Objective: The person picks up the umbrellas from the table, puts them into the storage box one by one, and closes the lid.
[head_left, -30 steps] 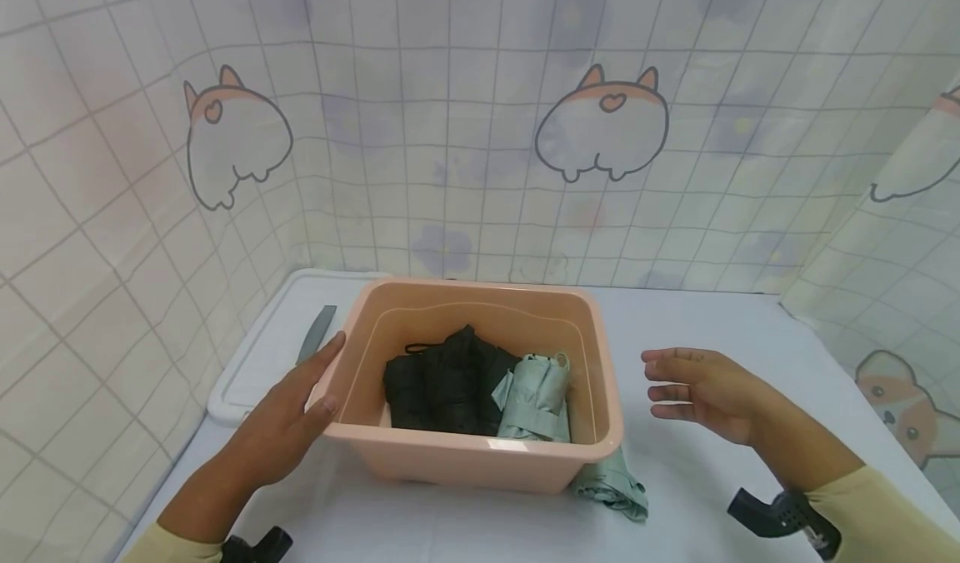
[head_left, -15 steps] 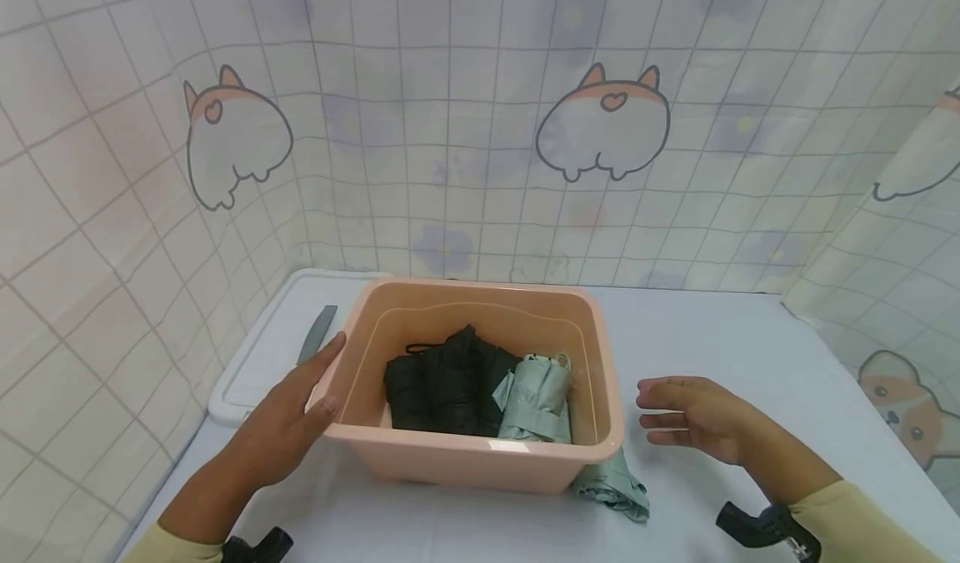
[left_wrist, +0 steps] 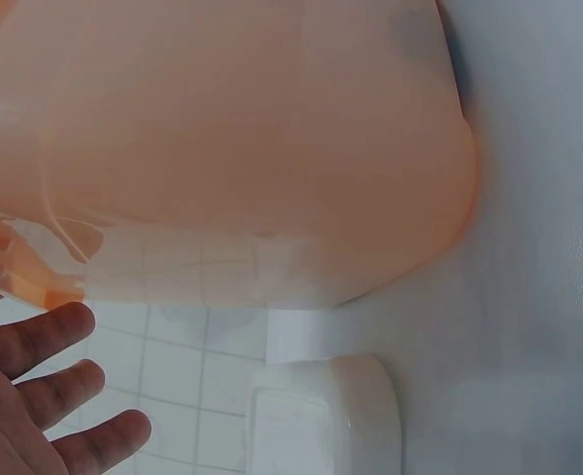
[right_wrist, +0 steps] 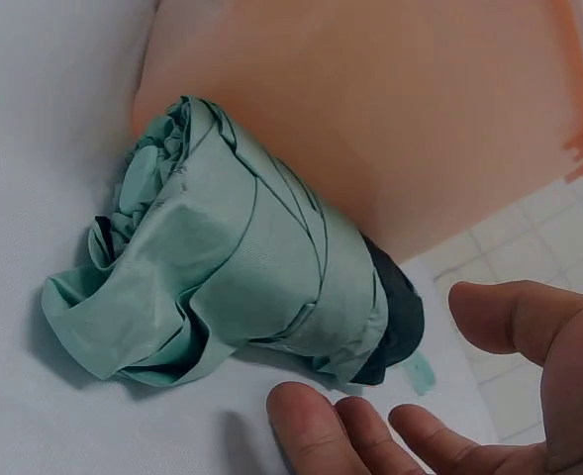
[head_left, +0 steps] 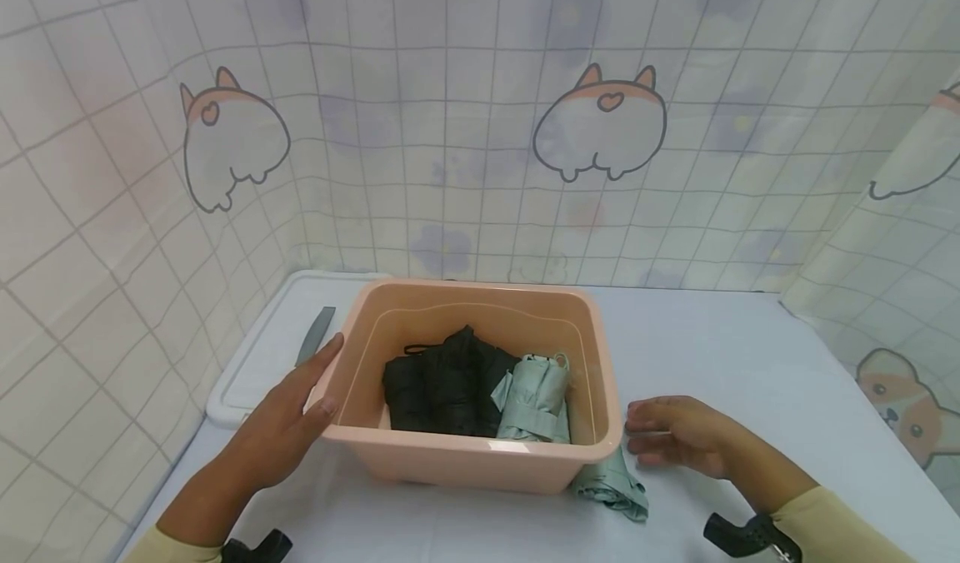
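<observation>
A peach plastic bin (head_left: 465,463) stands on the white table, holding bundled black cloth items (head_left: 450,388) and a rolled mint-green umbrella (head_left: 532,401). My left hand (head_left: 277,430) rests at the bin's left rim, fingers extended; in the left wrist view several fingertips (left_wrist: 118,435) stick out beside the bin's wall. Outside the right wall, partly behind the bin's corner, lies another mint-green folded umbrella (right_wrist: 261,257) with a dark end. My right hand (head_left: 690,438) hovers by this umbrella, thumb and fingers apart, with nothing held.
Behind the left hand lies a white, flat-topped container or board (head_left: 258,355) with a grey blade-like strip (head_left: 317,334) on it. A tile-patterned curtain (head_left: 480,130) with cartoon animals encloses the back and sides. The white table (head_left: 712,338) extends to the right.
My right hand has moved down and left toward the umbrella outside the bin. The left hand, the bin and its contents look unchanged.
</observation>
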A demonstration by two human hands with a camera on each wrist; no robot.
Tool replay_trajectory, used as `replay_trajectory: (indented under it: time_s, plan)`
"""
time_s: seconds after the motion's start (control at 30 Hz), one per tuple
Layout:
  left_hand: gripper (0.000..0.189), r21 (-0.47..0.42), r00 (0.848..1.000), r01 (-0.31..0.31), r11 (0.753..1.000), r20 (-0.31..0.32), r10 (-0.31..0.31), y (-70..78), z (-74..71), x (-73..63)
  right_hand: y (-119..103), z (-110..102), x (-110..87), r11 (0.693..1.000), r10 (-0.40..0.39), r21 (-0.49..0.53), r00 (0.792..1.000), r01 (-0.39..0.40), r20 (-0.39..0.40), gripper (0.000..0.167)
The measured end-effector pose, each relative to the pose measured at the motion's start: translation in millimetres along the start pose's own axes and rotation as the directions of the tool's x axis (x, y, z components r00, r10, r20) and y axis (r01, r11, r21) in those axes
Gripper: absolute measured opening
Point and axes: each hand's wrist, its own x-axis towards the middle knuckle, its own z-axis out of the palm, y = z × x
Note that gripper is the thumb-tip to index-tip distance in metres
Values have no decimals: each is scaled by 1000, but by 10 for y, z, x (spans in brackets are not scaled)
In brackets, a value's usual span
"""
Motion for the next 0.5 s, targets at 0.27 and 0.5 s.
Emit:
replay_trajectory:
  time_s: [0.27,0.5]
  plan:
    - [68,-6,1000,-13,1000,-8,12,-15,10,4,5,101,22,999,35,4,999,-34,-11,54]
    - [67,-5,1000,-15,1000,-12,15,-6,10,3,8,158,35,1000,16,-9,1000,-16,8,55]
